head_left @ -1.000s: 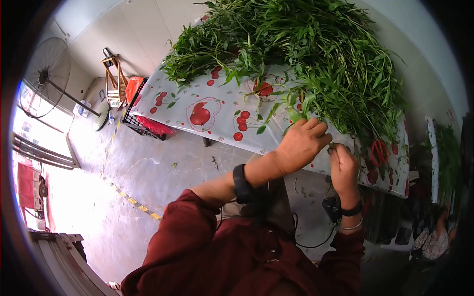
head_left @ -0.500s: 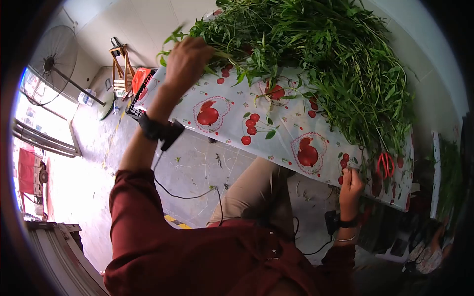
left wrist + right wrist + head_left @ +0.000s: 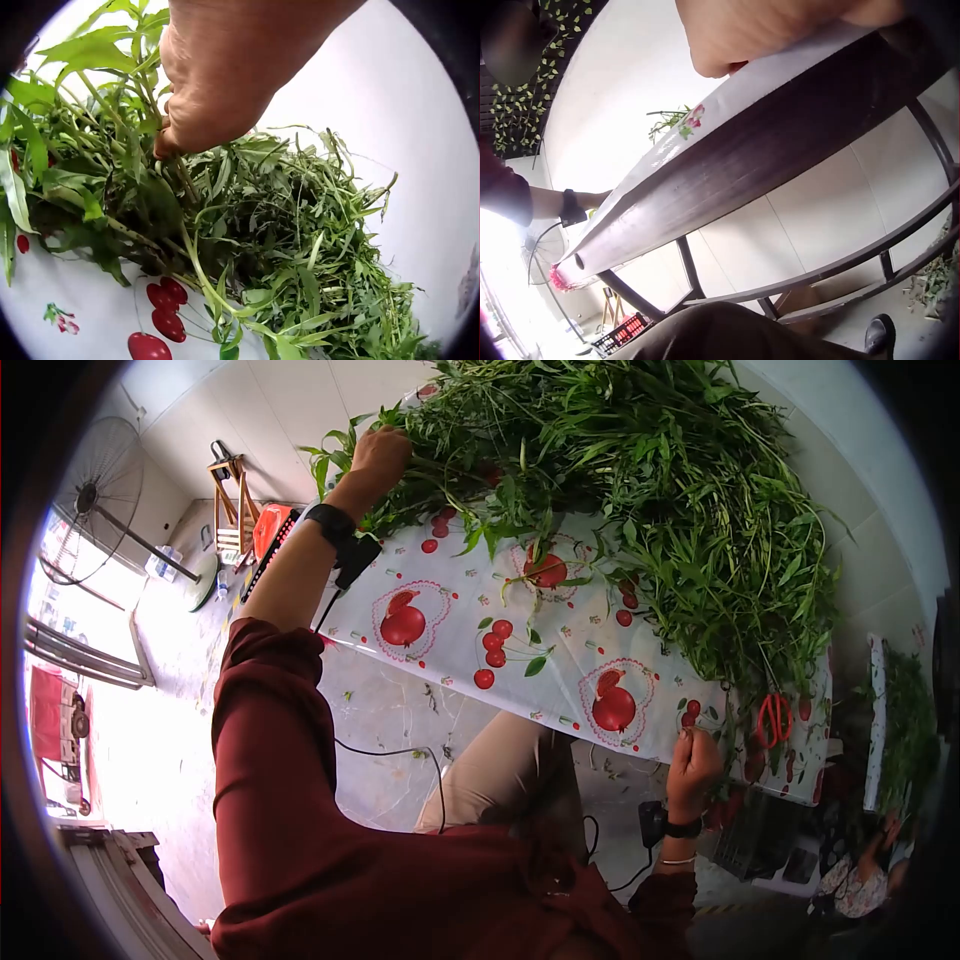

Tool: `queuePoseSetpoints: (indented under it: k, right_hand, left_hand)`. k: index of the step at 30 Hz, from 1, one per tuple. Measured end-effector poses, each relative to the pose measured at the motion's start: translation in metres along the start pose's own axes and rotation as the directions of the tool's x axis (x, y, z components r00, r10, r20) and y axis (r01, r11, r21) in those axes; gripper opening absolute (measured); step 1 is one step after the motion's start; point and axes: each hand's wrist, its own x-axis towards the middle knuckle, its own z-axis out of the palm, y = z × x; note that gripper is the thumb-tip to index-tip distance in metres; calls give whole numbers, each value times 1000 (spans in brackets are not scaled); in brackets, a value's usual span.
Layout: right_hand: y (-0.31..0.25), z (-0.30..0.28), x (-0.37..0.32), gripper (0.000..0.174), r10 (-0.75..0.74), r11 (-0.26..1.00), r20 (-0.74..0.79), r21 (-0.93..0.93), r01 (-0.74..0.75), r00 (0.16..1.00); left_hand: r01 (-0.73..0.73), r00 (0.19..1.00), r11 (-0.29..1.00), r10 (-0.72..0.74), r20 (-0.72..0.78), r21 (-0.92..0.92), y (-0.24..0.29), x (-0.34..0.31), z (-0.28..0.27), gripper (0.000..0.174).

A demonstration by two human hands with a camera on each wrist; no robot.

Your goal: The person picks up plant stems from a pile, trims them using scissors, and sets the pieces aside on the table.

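At the far left end of a long heap of leafy green stems (image 3: 640, 450), my left hand (image 3: 382, 458) grips leafy stems (image 3: 322, 463). The left wrist view shows curled fingers around a stalk (image 3: 148, 94), its leaves rising beside the hand; the thumb side is hidden. Below it spreads the tangled heap (image 3: 300, 225). My right hand (image 3: 693, 772) is at the table's front edge, fingers loosely bent, nothing visible in them. In the right wrist view this hand (image 3: 780, 34) is just above the edge of the cloth.
A fruit-printed cloth (image 3: 555, 685) covers the table. Red-handled scissors (image 3: 773, 720) lie at its right end. To the left are a black crate (image 3: 270, 555), a wooden folding stand (image 3: 232, 510) and a standing fan (image 3: 90, 500). A cable (image 3: 390, 752) hangs from my left wrist.
My left hand has swung from beside the right hand to the heap's far left end, carrying leafy stems. My right hand has drawn back slightly at the table edge.
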Motion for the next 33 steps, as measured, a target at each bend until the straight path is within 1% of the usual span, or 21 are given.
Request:
queuePoseSetpoints:
  k: [4, 7, 9, 10, 12, 13, 15, 16, 18, 19, 21, 25, 27, 28, 30, 31, 33]
  right_hand:
    - [3, 2, -2, 7, -11, 1000, -6, -3, 11, 1000]
    - [1, 1, 0, 7, -18, 1000, -9, -24, 18, 1000]
    - [2, 3, 0, 7, -28, 999, -22, -29, 27, 999]
    - [2, 3, 0, 6, -40, 999, -34, -31, 39, 999]
    - [2, 3, 0, 6, -37, 999, -30, -25, 36, 999]
    - [2, 3, 0, 6, -36, 999, -28, -18, 36, 999]
    - [2, 4, 0, 6, -40, 999, -33, -31, 39, 999]
    - [1, 4, 0, 7, -48, 998, -41, -43, 46, 998]
    - [-1, 2, 2, 6, -41, 998, -27, -40, 40, 999]
    - [-2, 1, 2, 6, -37, 999, -16, -40, 36, 999]
    - [-1, 2, 3, 6, -43, 998, -24, -37, 42, 999]
    - [1, 3, 1, 7, -34, 999, -39, -10, 33, 999]
    - [-2, 2, 2, 7, -28, 1000, -39, -1, 28, 999]
    - [-3, 2, 3, 8, -27, 1000, -41, 8, 28, 999]
    - [-1, 3, 1, 8, -30, 999, -29, 10, 31, 999]
    - [0, 3, 0, 8, -28, 1000, -23, -4, 28, 999]
    - [-2, 2, 0, 8, -20, 1000, -24, 6, 20, 1000]
  left_hand:
    - [-46, 999, 999, 46, 14, -7, 10, 11, 7, 14]
    - [-86, 995, 996, 87, 46, -15, 15, 24, 23, 13]
    - [-73, 992, 996, 77, 103, -46, 17, 30, 30, 17]
    - [-75, 991, 996, 80, 103, -47, 18, 32, 30, 17]
    - [32, 985, 989, -6, 172, -147, 18, 33, 31, 16]
    - [31, 984, 989, -4, 176, -148, 18, 33, 31, 16]
    - [-34, 986, 946, 86, 146, -323, 17, 31, 29, 16]
    - [-34, 985, 946, 87, 150, -323, 19, 31, 28, 16]
    - [-101, 986, 920, 143, 84, -378, 27, 33, 25, 17]
    - [-101, 986, 919, 144, 87, -381, 30, 33, 27, 17]
    - [-102, 980, 866, 172, 101, -489, 36, 35, 30, 20]
    - [-73, 986, 844, 143, 91, -532, 44, 32, 24, 20]
    - [-33, 983, 803, 132, 124, -595, 38, 28, 16, 19]
    - [-23, 983, 809, 125, 134, -588, 33, 25, 16, 19]
    - [-174, 983, 706, 166, -79, -686, 22, 19, 10, 21]
    - [-163, 985, 714, 159, -70, -681, 19, 12, 4, 21]
    - [-96, 993, 675, 110, -28, -732, 13, 1, -14, 22]
